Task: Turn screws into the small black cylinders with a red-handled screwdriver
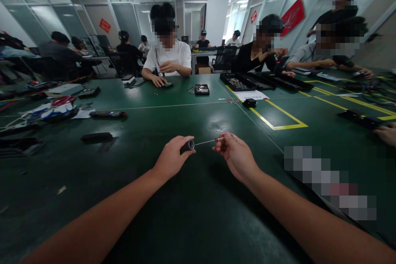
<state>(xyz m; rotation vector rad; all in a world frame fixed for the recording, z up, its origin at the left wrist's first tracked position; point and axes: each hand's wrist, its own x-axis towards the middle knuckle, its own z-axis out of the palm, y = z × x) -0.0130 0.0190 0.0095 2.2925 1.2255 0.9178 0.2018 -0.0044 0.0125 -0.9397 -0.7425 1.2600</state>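
Observation:
In the middle of the head view, my left hand (175, 154) is closed round a short black cylinder (188, 145) whose round, light-rimmed end faces right. My right hand (235, 152) pinches a small screwdriver (219, 139) by its reddish, partly clear handle. Its thin metal shaft points left and reaches the cylinder's end; whether the tip touches or goes inside, I cannot tell. Both hands are above the green table (198, 214). My fingers cover most of the cylinder and part of the handle.
Left on the table lie a black bar-shaped piece (97, 137), a dark tool with a red tip (108, 114) and tangled cables (63, 101). Ahead are a tray of small parts (201, 89) and black cases (238, 81). Yellow tape marks (291, 127) run right. Co-workers sit opposite.

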